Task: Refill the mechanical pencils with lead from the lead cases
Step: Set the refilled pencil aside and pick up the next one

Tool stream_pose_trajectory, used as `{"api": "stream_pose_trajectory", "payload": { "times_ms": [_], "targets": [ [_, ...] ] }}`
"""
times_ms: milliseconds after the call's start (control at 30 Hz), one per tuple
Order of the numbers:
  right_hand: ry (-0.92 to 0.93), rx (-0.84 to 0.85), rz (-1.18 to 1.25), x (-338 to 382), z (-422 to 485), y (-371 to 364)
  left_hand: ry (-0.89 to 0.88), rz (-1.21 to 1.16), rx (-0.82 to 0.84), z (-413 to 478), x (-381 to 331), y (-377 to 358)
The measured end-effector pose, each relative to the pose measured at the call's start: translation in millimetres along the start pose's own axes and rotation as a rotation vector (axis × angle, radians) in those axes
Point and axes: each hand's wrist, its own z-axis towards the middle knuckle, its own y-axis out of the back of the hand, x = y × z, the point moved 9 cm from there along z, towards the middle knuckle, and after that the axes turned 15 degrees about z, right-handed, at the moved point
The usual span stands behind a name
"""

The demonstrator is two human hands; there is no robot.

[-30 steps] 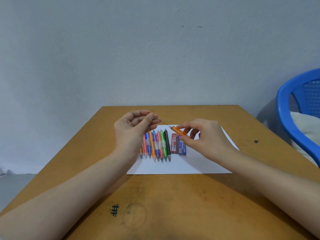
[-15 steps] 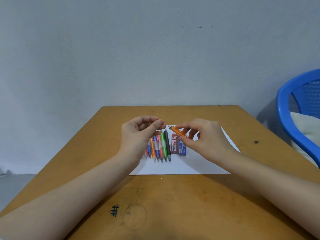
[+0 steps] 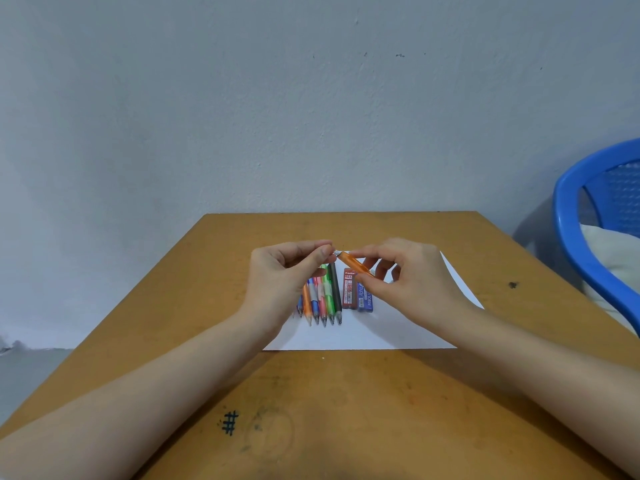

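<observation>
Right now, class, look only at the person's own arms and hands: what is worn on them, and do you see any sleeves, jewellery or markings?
Both arms are bare. No sleeve shows on the left forearm or the right forearm as far as the picture's edge. The left hand and the right hand wear no gloves. No ring, watch, bracelet or drawn marking is visible on them.

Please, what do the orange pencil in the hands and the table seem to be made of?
Orange pencil: likely translucent glossy plastic, since light passes through its barrel; its silvery end looks like metal. Table: probably wood or wood laminate, matte and worn, with stains and pen marks.
</observation>
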Motion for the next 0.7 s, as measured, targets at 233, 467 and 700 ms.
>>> {"api": "stream_pose_trajectory", "payload": {
  "times_ms": [233, 467, 700],
  "targets": [
    [0.011, -0.025, 0.031, 2, 0, 2, -0.028, -0.005, 0.033, 0, -2, -4],
    [0.027, -0.044, 0.154, 9, -3, 0, -0.001, -0.093, 0.061, -6, -1, -14],
    [-0.139, -0.112, 0.327, -11, 7, 17, 0.016, -0.236, -0.083, -2, -7, 6]
  ]
}}
